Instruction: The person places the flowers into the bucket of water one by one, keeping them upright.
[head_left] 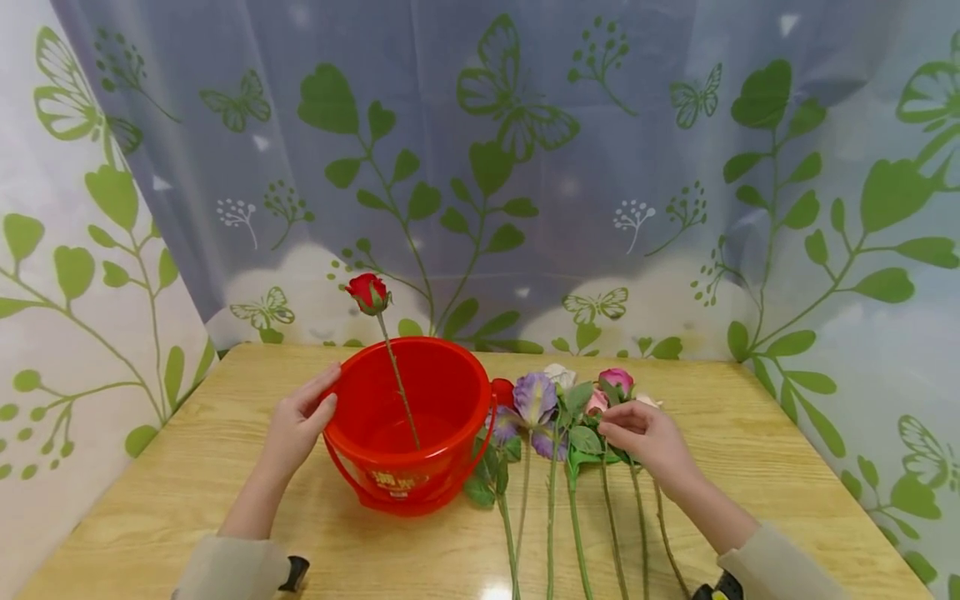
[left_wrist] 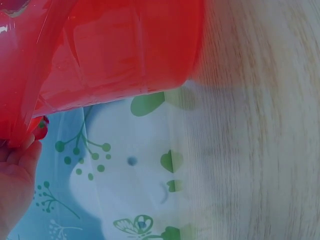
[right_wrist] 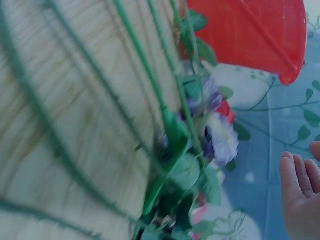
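Observation:
A red plastic bucket stands on the table, its handle hanging down. One red rose leans inside it, the bloom above the rim and the stem reaching down inside. My left hand holds the bucket's left rim; in the left wrist view its fingers are at the rim. To the bucket's right lie several long-stemmed artificial flowers, among them a purple iris, a white flower and a dark pink rose. Just above these blooms is my right hand, fingers extended and apparently holding nothing.
The flower stems run toward the near edge of the wooden table. Behind and beside the table hangs a curtain printed with green leaves and butterflies. A dark wrist strap shows at the left sleeve.

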